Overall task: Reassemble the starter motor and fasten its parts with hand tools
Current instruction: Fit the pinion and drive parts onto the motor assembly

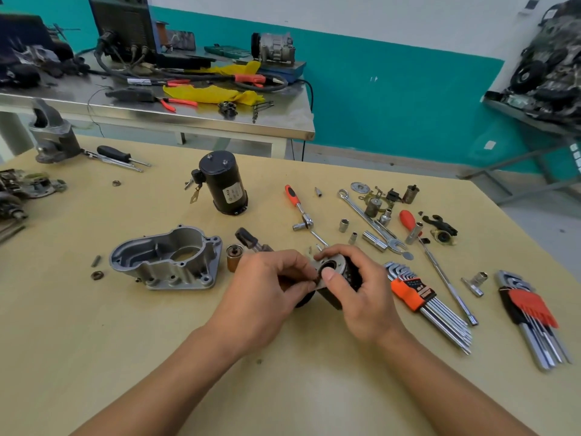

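Observation:
My right hand [361,291] grips a dark cylindrical starter part with a grey end plate [333,265], its thumb lying over the round opening. My left hand [267,284] pinches a small dark piece at the plate's edge; the piece is mostly hidden by fingertips. The grey aluminium housing [163,258] lies to the left on the tan table. The black motor body [223,182] stands upright behind it. A copper-coloured cylinder [234,256] and a shaft part [251,240] sit just beyond my left hand. An orange-handled ratchet [298,207] lies behind my hands.
Right of my hands lie loose sockets [344,225], a combination wrench [367,218], a red screwdriver [408,221], two hex key sets [418,294] [531,313] and small parts [443,231]. A screwdriver [116,152] and castings [53,136] lie far left. A steel bench [188,118] stands behind.

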The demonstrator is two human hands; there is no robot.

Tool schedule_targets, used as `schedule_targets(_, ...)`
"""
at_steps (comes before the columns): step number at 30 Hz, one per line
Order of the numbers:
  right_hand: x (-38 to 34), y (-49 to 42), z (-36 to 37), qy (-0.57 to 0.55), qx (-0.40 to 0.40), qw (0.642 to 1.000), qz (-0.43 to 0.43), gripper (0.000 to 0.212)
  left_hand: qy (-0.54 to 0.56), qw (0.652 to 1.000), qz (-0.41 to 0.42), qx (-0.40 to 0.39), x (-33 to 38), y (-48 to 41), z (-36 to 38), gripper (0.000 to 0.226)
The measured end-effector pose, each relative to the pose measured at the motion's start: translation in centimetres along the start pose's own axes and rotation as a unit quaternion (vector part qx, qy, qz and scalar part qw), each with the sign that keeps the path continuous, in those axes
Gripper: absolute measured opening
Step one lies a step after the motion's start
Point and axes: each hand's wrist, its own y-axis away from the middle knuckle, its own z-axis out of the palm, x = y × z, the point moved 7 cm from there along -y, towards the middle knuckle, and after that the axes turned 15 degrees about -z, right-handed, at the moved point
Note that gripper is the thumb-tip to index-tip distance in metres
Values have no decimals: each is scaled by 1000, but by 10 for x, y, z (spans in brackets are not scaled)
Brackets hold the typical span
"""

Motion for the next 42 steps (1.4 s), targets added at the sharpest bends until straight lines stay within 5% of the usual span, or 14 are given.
schedule_targets(17, 7, 2, 8, -28, 43, 998, 30, 36, -63, 996, 52, 33, 6, -1, -5, 16)
schedule_targets(29, 14, 1, 12, -151, 40, 970, 186, 41, -59, 996, 55, 23, 1, -9, -5, 14)
schedule_targets(42, 5, 1, 10, -13, 71, 992, 106, 44, -41, 997, 55, 21, 1, -8, -6, 14)
